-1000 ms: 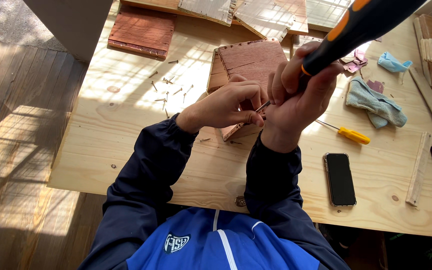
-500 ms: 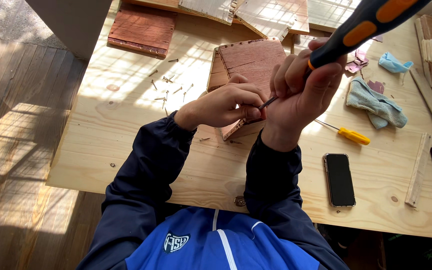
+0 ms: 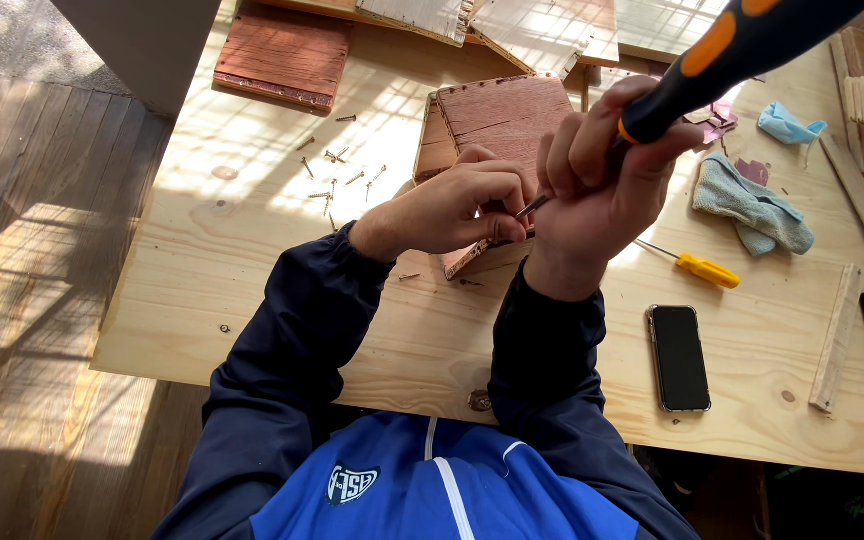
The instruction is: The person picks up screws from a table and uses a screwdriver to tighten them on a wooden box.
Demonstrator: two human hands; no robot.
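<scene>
Under both hands: a reddish wooden box (image 3: pixel 500 118) lies on the pale tabletop (image 3: pixel 252 270), its near corner beneath the fingers; what it holds cannot be seen.
Right hand (image 3: pixel 597 190): fist closed around the black-and-orange screwdriver (image 3: pixel 742 40), whose metal tip points down at the box corner.
Left hand (image 3: pixel 457 205): fingers curled and pinched at the screwdriver tip, resting against the box edge.
Edges and room: the near tabletop edge runs just below the forearms; bare wood lies left of the left hand.
Left of the left hand: loose screws (image 3: pixel 337 180), and beyond them a red board (image 3: pixel 282 55).
Right of the right hand: a yellow screwdriver (image 3: pixel 697 266), a grey-blue cloth (image 3: pixel 752 205), a dark phone (image 3: pixel 679 357), a wooden strip (image 3: pixel 836 338).
</scene>
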